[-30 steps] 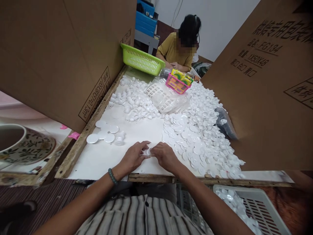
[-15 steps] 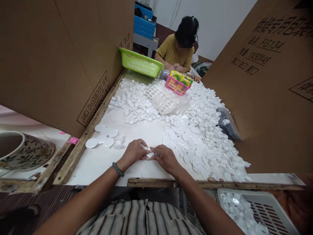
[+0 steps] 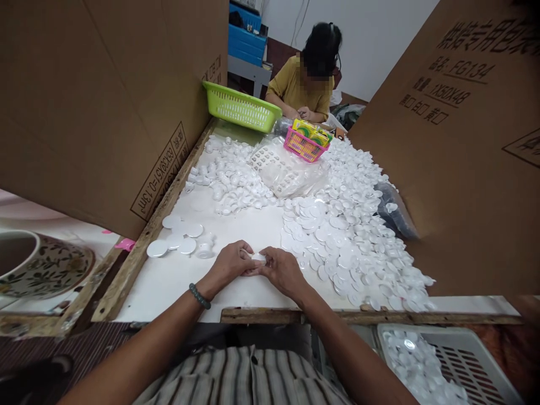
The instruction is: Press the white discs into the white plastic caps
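My left hand and my right hand meet near the table's front edge, fingers pinched together on a small white plastic part held between them. A bead bracelet sits on my left wrist. To the right spreads a big heap of white round caps. A few finished white discs lie to the left of my hands. Farther back lies a pile of small white cup-shaped parts.
Tall cardboard sheets wall both sides of the white table. A clear bag, a pink basket and a green basket sit at the back, where another person works. A grey crate of white parts stands low right.
My hands have stayed together on the small part, shifting slightly as the fingers work it. The view has drifted a little.
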A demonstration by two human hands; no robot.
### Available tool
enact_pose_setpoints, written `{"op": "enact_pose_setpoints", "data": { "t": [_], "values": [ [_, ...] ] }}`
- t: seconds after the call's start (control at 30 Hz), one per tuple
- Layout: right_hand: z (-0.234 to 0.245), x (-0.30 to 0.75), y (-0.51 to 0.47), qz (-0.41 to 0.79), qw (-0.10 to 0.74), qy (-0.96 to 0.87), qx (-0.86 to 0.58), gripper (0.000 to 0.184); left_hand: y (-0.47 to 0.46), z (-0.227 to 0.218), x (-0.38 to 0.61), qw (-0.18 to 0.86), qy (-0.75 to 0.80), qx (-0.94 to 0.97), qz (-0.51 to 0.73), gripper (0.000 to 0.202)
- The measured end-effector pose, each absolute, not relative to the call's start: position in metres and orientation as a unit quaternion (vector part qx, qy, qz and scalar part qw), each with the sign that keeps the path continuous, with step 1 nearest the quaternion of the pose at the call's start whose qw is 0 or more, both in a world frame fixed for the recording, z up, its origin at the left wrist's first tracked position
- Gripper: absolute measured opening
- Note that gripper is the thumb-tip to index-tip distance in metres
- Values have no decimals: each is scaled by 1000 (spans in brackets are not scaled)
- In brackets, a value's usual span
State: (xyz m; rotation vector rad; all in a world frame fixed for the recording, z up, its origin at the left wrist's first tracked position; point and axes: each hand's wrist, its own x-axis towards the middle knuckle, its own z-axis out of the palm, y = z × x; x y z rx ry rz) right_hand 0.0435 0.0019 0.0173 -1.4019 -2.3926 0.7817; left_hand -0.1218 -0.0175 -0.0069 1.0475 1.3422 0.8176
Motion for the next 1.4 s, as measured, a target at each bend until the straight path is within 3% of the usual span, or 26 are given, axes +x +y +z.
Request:
{"op": "enact_pose_setpoints", "data": {
  "t": [0.37, 0.53, 0.67, 0.73, 0.8, 0.87, 0.97, 1.1, 1.27, 1.4],
  "values": [
    [23, 39, 21, 345, 63, -812, -467, 34, -8, 5, -121, 656, 596, 350, 304, 36],
    [22, 37, 22, 332, 60, -810, -479, 32, -4, 7, -119, 656, 603, 350, 287, 35],
    [23, 41, 20, 387, 70, -806, -443, 36, -8, 7, -121, 649, 593, 389, 275, 32],
    [25, 47, 26, 404, 86, -810, -417, 38, -14, 10, -123, 589, 616, 450, 266, 27],
    [27, 53, 39, 347, 125, -820, -438, 36, -22, 15, -124, 458, 671, 525, 253, 23],
    [29, 59, 60, 194, 167, -822, -509, 31, -30, 20, -122, 289, 705, 598, 251, 23],
    [29, 62, 91, 9, 111, -817, -566, 24, -38, 21, -114, 114, 668, 692, 248, 21],
    [21, 53, 96, -1, 51, -850, -524, 19, -38, 9, -113, 32, 642, 737, 207, 14],
    [12, 44, 82, 76, 137, -884, -441, 22, -40, 2, -130, -29, 699, 690, 185, 27],
    [18, 55, 117, -10, 149, -822, -549, 25, -41, 7, -135, -49, 717, 673, 174, 24]
  ]
}}
